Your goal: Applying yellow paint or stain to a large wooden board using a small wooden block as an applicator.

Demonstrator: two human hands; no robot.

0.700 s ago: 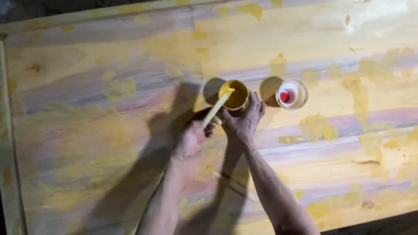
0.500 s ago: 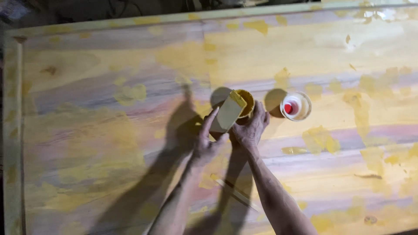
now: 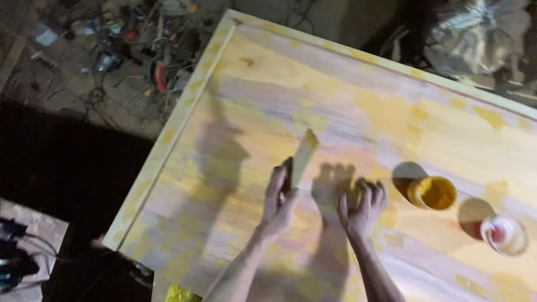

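The fingers (image 3: 278, 182) of the left hand (image 3: 278, 202) are wrapped around the lower end of a flat, pale scraper blade (image 3: 304, 158) smeared with yellow; the blade rises tilted from the grip, its far tip pointing toward the far edge of the bench (image 3: 235, 112). The right hand (image 3: 361, 208) lies just beside the left, nearer the right side, with its fingers (image 3: 373, 193) curled loosely and spread a little, holding nothing that can be made out; whether the fingertips press on the surface cannot be told. Both hands sit near the middle of the bench, toward its near edge, and their shadows fall across the wood ahead of them.

The bench is a broad wooden panel with a raised rim, its top streaked with yellow patches and purplish bands. To the right of the right hand, apart from it, stands a small round pot of yellow filler (image 3: 432, 192), open at the top. Further right, close to the bench's right side, stands a second small white pot with a red centre (image 3: 504, 235); the two pots are near each other but not touching.

Beyond the left edge of the bench the floor (image 3: 84, 100) is littered with cables and tools (image 3: 128, 50), too dim to tell apart.
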